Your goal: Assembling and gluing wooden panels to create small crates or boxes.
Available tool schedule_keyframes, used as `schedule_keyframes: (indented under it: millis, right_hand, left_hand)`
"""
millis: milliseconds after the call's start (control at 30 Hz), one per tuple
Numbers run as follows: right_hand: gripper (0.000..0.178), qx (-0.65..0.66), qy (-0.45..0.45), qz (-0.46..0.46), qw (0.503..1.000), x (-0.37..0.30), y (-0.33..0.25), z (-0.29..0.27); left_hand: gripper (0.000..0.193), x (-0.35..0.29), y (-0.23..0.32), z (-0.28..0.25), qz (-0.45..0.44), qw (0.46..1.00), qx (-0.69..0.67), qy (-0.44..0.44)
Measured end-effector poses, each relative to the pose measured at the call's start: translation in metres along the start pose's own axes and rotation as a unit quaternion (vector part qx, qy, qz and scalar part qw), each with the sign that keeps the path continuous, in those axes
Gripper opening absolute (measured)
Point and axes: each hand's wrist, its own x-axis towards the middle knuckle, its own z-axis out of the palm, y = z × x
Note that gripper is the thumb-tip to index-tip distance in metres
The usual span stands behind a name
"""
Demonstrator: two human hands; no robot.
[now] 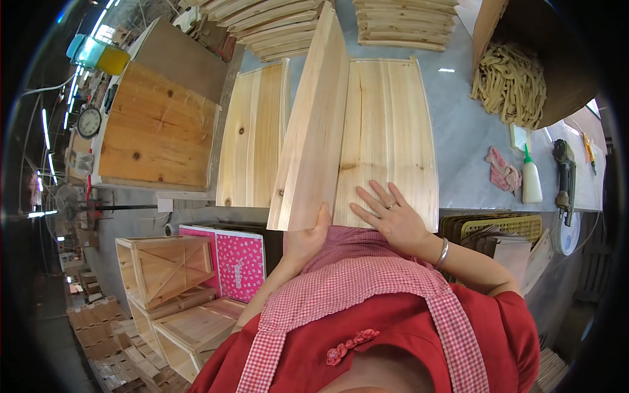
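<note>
A pale wooden board [312,131] stands tilted on its long edge in the middle of the table. My left hand [306,243] grips its near end, with the thumb on the right face; the other fingers are hidden behind it. To its right lies a flat wooden panel [391,118] with a thin raised strip along its edge. My right hand [400,226] rests on the panel's near end, fingers spread and palm down, with nothing held. Another flat wooden panel [251,137] lies left of the tilted board.
Stacks of wooden slats [406,25] line the far side. At right are a cardboard box [576,59] of tan looped strips [511,82], a pink cloth [503,171], a green-tipped white bottle [531,180] and a power tool [564,173]. Wooden crates [167,268] stand at lower left.
</note>
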Motion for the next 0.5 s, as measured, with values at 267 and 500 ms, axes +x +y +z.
schedule_keyframes:
  millis: [267, 500]
  right_hand:
    - [0.067, 0.019, 0.004, 0.001, 1.0, -0.007, -0.001, -0.002]
    - [0.062, 0.069, 0.001, 0.014, 0.998, -0.011, 0.003, -0.003]
  left_hand:
    - [0.023, -0.007, 0.017, 0.004, -0.068, 0.995, -0.073, -0.008]
    - [0.01, -0.02, -0.033, 0.004, -0.025, 1.0, 0.002, 0.013]
